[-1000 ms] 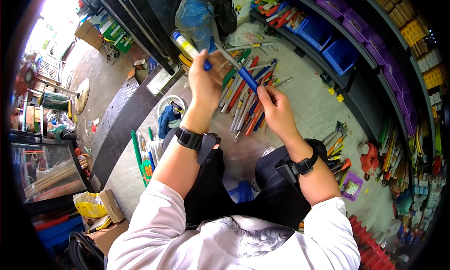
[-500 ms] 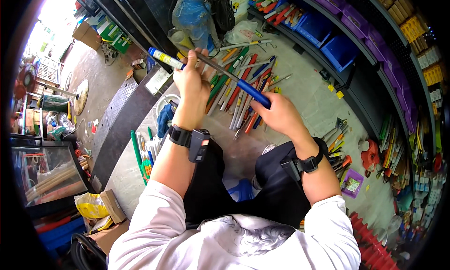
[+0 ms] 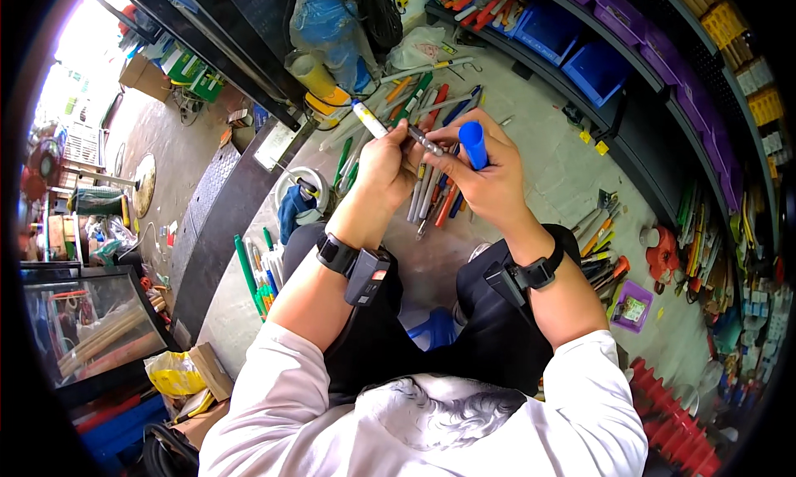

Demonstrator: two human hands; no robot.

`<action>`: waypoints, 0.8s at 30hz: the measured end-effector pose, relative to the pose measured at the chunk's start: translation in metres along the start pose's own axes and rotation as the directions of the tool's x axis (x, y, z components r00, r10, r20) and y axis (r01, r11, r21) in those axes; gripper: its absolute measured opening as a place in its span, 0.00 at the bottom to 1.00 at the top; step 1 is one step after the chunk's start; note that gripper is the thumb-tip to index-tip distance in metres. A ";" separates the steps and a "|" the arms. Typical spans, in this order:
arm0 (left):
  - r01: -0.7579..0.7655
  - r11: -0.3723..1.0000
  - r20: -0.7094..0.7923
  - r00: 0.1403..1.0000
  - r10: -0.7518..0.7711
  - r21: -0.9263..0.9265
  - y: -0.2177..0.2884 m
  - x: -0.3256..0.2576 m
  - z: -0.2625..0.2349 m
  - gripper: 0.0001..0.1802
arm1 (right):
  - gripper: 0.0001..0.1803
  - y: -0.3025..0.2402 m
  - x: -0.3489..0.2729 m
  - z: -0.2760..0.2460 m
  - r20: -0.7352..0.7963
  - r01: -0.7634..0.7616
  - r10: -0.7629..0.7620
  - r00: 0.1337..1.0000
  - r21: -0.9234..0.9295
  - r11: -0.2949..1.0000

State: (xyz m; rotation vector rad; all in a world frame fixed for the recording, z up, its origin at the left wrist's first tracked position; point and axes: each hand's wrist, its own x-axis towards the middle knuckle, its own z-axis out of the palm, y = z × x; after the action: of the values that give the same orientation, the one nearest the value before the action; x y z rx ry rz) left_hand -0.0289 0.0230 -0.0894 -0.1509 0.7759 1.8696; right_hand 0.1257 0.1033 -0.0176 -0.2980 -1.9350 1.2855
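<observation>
My left hand (image 3: pixel 388 169) is closed around a long rod that looks like a drill bit; its grey spiral tip (image 3: pixel 426 141) points right. Beyond my left fingers a white-labelled sleeve (image 3: pixel 370 119) with a blue end sticks out up and to the left. A blue plastic tube (image 3: pixel 473 144) stands up in my right hand (image 3: pixel 489 172), apart from the rod. My right thumb and fingers are close around the spiral tip, and may touch it. Below both hands, a pile of long rods and tubes (image 3: pixel 427 191) in red, green, blue and white covers the floor.
Shelves with blue bins (image 3: pixel 599 71) and purple bins (image 3: pixel 622 17) curve along the right. A white round container (image 3: pixel 303 187) with a blue cloth is left of the pile. A purple tray (image 3: pixel 632 305) lies right of my knee; green tubes (image 3: pixel 247 270) stand left.
The blue tube has come off the rod's right end and is now upright in my right hand. The spiral tip shows. My left hand has moved right and down, closer to the right hand.
</observation>
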 end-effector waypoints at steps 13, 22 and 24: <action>-0.623 0.230 0.550 0.775 0.312 0.747 0.000 -0.047 0.055 0.17 | 0.14 0.003 -0.006 -0.023 -0.050 0.139 -0.134 0.990 0.096 0.986; -0.618 0.251 0.471 0.754 0.458 0.745 -0.008 -0.047 0.051 0.15 | 0.12 0.003 0.000 -0.022 -0.174 -0.115 0.127 0.976 0.077 0.990; -0.652 0.387 0.372 0.720 0.586 0.652 -0.002 -0.045 0.057 0.13 | 0.18 0.008 0.004 -0.030 -0.197 -0.220 0.208 0.958 -0.041 0.975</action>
State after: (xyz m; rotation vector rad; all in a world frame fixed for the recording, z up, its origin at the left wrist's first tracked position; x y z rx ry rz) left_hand 0.0060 0.0211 -0.0260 0.8903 1.6698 2.0167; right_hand 0.1424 0.1298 -0.0163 -0.6552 -1.8169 1.2827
